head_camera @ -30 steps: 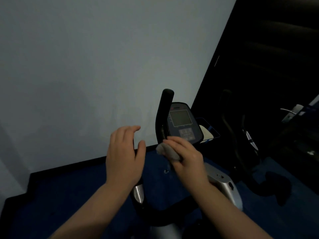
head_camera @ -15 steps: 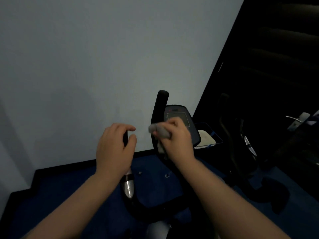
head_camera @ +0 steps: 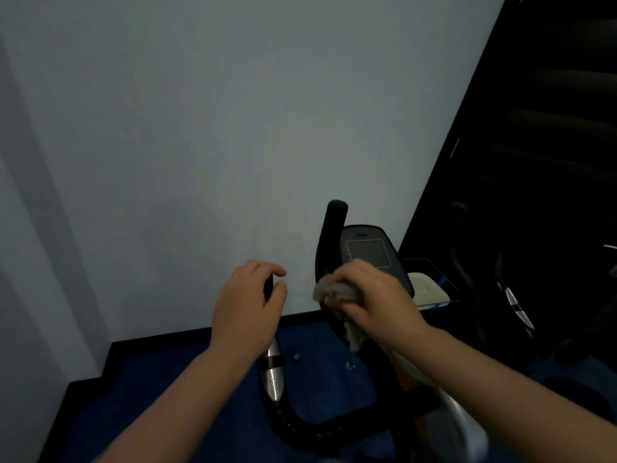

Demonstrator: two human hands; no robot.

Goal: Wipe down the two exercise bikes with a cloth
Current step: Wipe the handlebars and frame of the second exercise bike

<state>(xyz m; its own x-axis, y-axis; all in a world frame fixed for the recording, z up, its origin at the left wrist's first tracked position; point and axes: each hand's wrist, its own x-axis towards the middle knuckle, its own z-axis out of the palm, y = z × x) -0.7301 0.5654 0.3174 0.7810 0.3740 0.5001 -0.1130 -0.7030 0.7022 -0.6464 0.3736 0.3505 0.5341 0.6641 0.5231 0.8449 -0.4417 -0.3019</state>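
**Cloth on the right handlebar, left hand round the left grip**

Nearest the camera, at six o'clock, the black curved handlebar tube [head_camera: 293, 426] of the exercise bike sweeps up into a chrome sleeve [head_camera: 274, 379]. Just above it the left hand [head_camera: 248, 309] wraps the left black grip [head_camera: 268, 286], fingers curled over the top and thumb close beneath, a narrow gap between them showing the grip.

At about three o'clock from that hand, the right hand [head_camera: 374, 299] holds a grey bunched cloth [head_camera: 334, 292], fingers folded tight around it, and presses it against the upright black right handlebar post [head_camera: 332, 235]; a tail of cloth hangs below the hand.

Behind the right hand sits the dark oval console with its grey square screen [head_camera: 369, 252]. Farther, at two o'clock, a pale folded towel [head_camera: 429, 289] lies in a blue-edged tray. A second bike's dark frame [head_camera: 467, 262] stands in shadow at three o'clock. Blue carpet [head_camera: 167, 396] meets the pale grey wall [head_camera: 200, 128] beyond.
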